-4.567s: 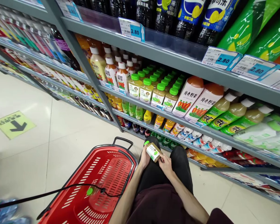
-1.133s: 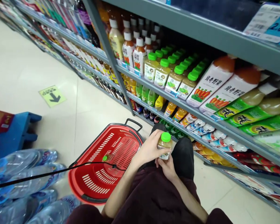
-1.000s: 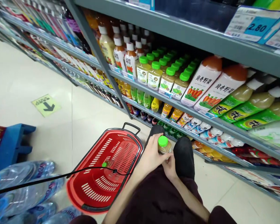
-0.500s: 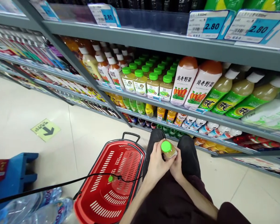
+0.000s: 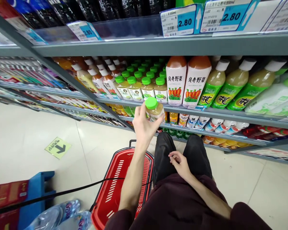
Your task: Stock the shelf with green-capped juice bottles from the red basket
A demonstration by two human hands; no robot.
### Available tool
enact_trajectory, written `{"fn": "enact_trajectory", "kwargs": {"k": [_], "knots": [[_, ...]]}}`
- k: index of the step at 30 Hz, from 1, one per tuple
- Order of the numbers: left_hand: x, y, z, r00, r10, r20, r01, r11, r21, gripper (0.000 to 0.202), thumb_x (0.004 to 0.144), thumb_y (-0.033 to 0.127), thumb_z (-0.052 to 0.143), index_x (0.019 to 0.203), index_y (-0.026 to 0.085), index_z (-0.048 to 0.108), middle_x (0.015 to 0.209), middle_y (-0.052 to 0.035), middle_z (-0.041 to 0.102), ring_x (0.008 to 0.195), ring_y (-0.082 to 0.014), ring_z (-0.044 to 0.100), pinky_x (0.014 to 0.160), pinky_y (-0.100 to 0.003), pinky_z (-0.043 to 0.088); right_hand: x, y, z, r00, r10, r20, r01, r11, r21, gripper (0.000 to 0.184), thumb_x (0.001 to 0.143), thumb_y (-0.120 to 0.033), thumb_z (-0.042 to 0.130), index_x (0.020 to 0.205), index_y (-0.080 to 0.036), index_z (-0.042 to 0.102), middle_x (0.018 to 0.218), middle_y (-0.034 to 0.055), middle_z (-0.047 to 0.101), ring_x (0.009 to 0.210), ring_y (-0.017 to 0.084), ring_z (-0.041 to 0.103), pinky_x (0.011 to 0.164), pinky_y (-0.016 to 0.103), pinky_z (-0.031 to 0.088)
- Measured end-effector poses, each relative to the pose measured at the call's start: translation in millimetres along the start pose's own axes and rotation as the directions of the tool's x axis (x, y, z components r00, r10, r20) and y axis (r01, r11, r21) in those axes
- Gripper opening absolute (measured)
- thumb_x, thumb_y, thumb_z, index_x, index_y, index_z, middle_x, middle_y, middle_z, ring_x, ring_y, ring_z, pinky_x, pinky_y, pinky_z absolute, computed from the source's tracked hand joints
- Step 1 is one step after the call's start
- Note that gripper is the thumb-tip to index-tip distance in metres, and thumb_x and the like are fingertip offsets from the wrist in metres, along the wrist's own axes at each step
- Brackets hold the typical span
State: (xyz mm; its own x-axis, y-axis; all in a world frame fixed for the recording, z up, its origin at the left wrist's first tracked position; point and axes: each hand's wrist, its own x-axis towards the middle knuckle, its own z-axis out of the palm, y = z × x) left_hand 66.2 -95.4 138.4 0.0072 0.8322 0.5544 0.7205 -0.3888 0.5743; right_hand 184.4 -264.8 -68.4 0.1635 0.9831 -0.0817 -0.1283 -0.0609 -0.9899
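My left hand (image 5: 144,126) is raised in front of the drinks shelf and grips a small juice bottle (image 5: 154,109) with a green cap, held just below the row of matching green-capped bottles (image 5: 140,87). My right hand (image 5: 180,163) rests low by my dark trousers with its fingers loosely curled and nothing in it. A red shopping basket (image 5: 115,191) stands on the floor below my left arm, partly hidden by it.
Grey shelving (image 5: 158,48) with price tags runs across the view, packed with bottles, including tall carrot-label bottles (image 5: 186,81). A blue pallet (image 5: 36,191) with red cartons and wrapped water bottles (image 5: 60,215) sits at lower left. A yellow arrow sticker (image 5: 58,147) marks the floor.
My left hand has lifted the green-capped bottle from my lap up to the shelf. My right hand has let go of it and stayed low. The view has tilted upward.
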Motion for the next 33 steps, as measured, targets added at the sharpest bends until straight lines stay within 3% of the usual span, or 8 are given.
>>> {"fn": "enact_trajectory", "kwargs": {"k": [5, 10, 33], "knots": [[46, 1, 7.4, 0.997, 0.052, -0.061, -0.05, 0.998, 0.025, 0.07, 0.072, 0.051, 0.083, 0.127, 0.018, 0.056, 0.121, -0.0127, 0.062, 0.115, -0.0311, 0.062, 0.1, -0.048, 0.054, 0, 2, -1, 1.0, -0.006, 0.023, 0.007, 0.999, -0.048, 0.018, 0.092, -0.04, 0.068, 0.096, -0.023, 0.071, 0.085, 0.0043, 0.076, 0.068, 0.018, 0.067, 0.063, 0.03, 0.054], [70, 7, 17.3, 0.996, 0.052, -0.071, -0.052, 0.999, 0.011, 0.07, 0.074, 0.053, 0.081, 0.128, 0.02, 0.052, 0.128, -0.0141, 0.061, 0.124, -0.0343, 0.058, 0.106, -0.052, 0.049, 1, 5, -2, 1.0, -0.006, 0.029, 0.008, 0.998, -0.063, 0.019, 0.091, -0.041, 0.068, 0.093, -0.023, 0.073, 0.085, 0.004, 0.076, 0.069, 0.019, 0.068, 0.063, 0.03, 0.055], [95, 7, 50.2, 0.996, 0.079, -0.034, -0.078, 0.997, 0.026, 0.08, 0.071, 0.058, 0.084, 0.134, 0.021, 0.05, 0.129, -0.0156, 0.059, 0.123, -0.0372, 0.058, 0.104, -0.054, 0.051, 6, 8, -9, 0.997, 0.068, 0.025, -0.067, 0.998, -0.021, 0.024, 0.089, -0.047, 0.071, 0.092, -0.023, 0.074, 0.079, 0.003, 0.074, 0.066, 0.019, 0.068, 0.06, 0.03, 0.055]]}}
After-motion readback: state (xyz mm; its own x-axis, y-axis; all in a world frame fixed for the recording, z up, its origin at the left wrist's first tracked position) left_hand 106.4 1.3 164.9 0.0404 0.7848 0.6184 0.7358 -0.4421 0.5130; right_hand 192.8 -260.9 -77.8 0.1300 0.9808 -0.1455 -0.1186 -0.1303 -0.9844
